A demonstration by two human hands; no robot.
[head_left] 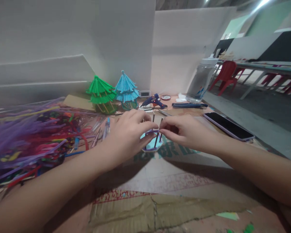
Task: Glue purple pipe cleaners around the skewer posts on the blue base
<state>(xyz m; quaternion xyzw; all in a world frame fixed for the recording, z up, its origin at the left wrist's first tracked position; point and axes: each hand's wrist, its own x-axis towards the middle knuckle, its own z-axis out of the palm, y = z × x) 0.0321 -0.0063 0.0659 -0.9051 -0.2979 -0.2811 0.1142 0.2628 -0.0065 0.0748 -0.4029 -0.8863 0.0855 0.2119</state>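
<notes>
A small round light-blue base (152, 144) with a purple rim rests on the cardboard, with several thin dark sticks standing upright from it. A purple strip (151, 131) runs across the sticks partway up. My left hand (133, 129) is at the left of this piece, its thumb and fingers closed on the strip. My right hand (181, 129) is on the right side, thumb and forefinger pinched on the strip's right end beside a stick. The fingertips partly hide the strip and sticks.
Purple and coloured pipe cleaners (34, 139) pile up at left. Behind stand a green-roofed model (102, 94) and a blue-roofed model (126, 89), a glue gun (155, 101), a blue tool (189, 105) and a clear bottle (200, 81). A phone (229, 125) lies at right.
</notes>
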